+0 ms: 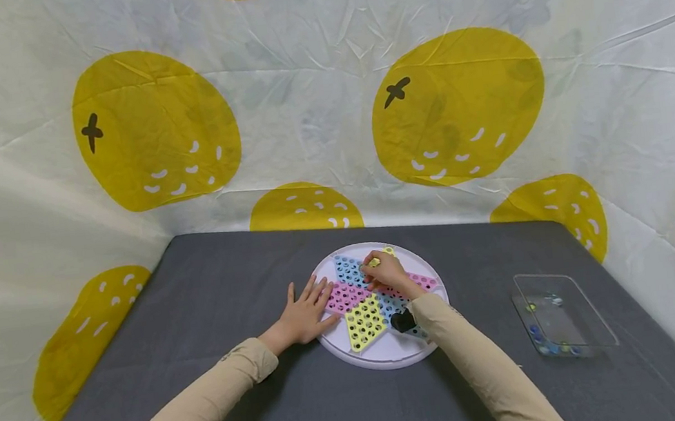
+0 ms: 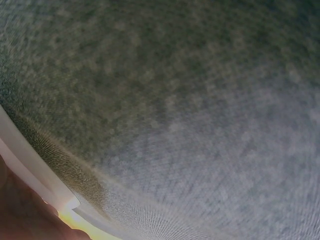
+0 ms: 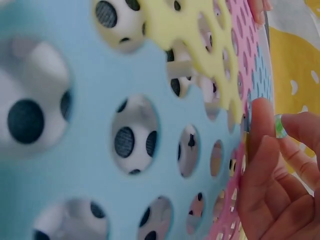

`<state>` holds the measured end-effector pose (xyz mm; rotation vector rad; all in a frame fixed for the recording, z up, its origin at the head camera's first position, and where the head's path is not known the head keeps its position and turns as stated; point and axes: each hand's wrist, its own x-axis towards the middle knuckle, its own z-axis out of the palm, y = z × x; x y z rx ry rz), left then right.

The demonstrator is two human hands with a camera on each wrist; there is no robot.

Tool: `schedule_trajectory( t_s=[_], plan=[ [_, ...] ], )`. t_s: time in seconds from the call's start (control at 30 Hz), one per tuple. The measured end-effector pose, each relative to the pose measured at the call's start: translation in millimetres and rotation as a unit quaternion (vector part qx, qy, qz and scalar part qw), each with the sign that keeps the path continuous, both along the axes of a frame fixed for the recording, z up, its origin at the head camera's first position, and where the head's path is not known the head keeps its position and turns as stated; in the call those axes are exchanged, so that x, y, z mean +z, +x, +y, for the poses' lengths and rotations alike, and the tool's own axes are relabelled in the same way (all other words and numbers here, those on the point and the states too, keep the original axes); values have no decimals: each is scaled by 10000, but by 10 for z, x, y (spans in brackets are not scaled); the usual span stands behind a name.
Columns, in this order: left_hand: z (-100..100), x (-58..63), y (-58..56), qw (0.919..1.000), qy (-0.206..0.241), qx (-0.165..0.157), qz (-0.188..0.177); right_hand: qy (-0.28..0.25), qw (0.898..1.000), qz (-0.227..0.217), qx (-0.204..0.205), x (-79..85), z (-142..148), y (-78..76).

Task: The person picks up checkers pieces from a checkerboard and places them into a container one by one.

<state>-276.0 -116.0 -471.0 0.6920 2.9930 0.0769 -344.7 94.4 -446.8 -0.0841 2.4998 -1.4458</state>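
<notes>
A round white Chinese checkers board lies on the table, its star of hole-filled points coloured yellow, pink and blue. My left hand rests with spread fingers on the board's left side. Over the far part of the star, my right hand reaches in. Between thumb and fingertips it pinches a green-and-white marble, seen in the right wrist view just above the board's surface. In the left wrist view, only a dark bit of the left hand shows beside the white rim.
A clear plastic box stands on the right of the table, with several blue and yellow-green marbles in it. Dark grey cloth covers the table. A white curtain with yellow fruit shapes hangs behind and at the sides.
</notes>
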Motion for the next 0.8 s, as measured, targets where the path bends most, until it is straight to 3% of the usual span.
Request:
schedule_trajectory(
  t_s=[0.8],
  plan=[
    [-8, -29, -6, 10000, 51, -36, 18, 38, 9988, -247, 417, 77, 259, 193]
  ],
)
